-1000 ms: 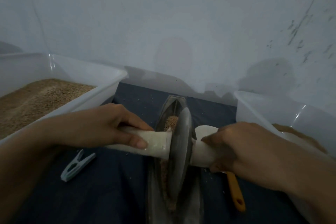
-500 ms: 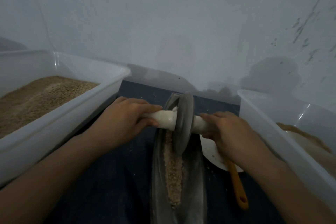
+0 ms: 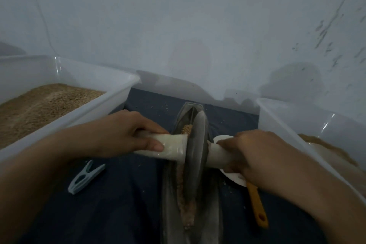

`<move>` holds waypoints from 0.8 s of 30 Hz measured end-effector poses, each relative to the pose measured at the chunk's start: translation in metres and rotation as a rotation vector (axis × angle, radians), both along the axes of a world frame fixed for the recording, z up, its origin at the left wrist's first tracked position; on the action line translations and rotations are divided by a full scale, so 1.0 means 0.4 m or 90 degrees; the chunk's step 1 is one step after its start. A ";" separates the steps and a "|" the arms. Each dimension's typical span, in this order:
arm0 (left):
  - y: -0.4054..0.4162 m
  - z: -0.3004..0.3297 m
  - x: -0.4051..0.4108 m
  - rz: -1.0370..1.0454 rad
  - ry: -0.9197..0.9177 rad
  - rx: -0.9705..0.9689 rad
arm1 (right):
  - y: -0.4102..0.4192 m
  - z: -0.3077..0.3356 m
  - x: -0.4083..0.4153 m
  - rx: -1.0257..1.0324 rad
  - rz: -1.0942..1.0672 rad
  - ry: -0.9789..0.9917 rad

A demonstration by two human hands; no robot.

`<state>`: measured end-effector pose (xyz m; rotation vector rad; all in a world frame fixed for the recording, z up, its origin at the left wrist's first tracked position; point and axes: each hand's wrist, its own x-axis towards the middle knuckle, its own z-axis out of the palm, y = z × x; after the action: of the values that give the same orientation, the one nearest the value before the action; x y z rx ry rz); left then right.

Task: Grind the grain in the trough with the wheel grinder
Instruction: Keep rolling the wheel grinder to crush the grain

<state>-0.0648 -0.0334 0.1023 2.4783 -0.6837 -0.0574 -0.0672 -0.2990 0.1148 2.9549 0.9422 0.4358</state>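
Observation:
A dark metal boat-shaped trough (image 3: 179, 123) lies lengthwise on the dark blue cloth, with crushed brown grain (image 3: 186, 200) along its groove. The wheel grinder (image 3: 195, 150), a grey metal disc on a pale axle handle, stands on edge in the trough near its middle. My left hand (image 3: 120, 134) grips the left end of the axle. The axle's right end is held by my right hand (image 3: 255, 156), fingers curled round it. A small heap of grain (image 3: 186, 128) shows just beyond the disc.
A clear plastic bin (image 3: 111, 103) holding grain stands at the left, another clear bin (image 3: 287, 123) at the right. A pale green clothes peg (image 3: 86, 178) lies on the cloth at the left. A white scoop with an orange handle (image 3: 257, 210) lies right of the trough. A wall stands close behind.
The wheel has rolled back toward me along the trough from its far end, both hands moving with the axle. The clothes peg has come back into sight.

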 end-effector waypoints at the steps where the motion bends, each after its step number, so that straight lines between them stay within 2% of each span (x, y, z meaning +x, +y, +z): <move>1: -0.006 -0.010 0.008 0.038 -0.026 0.011 | 0.002 -0.012 0.022 0.004 -0.014 -0.010; 3: -0.019 -0.036 0.024 0.122 -0.102 0.036 | 0.008 -0.032 0.065 0.017 -0.039 -0.036; 6: -0.039 -0.071 0.045 0.182 -0.300 0.083 | 0.006 -0.055 0.096 0.050 -0.068 -0.029; 8: -0.042 -0.075 0.048 0.171 -0.332 0.077 | 0.000 -0.053 0.098 0.039 -0.059 -0.022; 10: -0.032 -0.061 0.040 0.144 -0.258 0.022 | 0.000 -0.036 0.083 0.006 -0.044 -0.014; 13: -0.005 -0.021 0.012 0.047 -0.060 -0.045 | -0.005 0.003 0.042 -0.073 -0.007 0.047; 17: 0.021 0.019 -0.014 -0.103 0.100 -0.079 | -0.019 0.043 -0.031 -0.075 0.031 0.092; 20: 0.021 0.026 -0.020 -0.112 0.124 -0.062 | -0.018 0.053 -0.041 -0.080 0.022 0.104; 24: 0.001 -0.003 0.005 0.031 0.012 0.009 | -0.002 0.016 0.020 -0.050 -0.004 0.039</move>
<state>-0.0627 -0.0329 0.1009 2.5039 -0.6160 -0.0677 -0.0591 -0.2996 0.1213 2.9153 0.9332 0.3018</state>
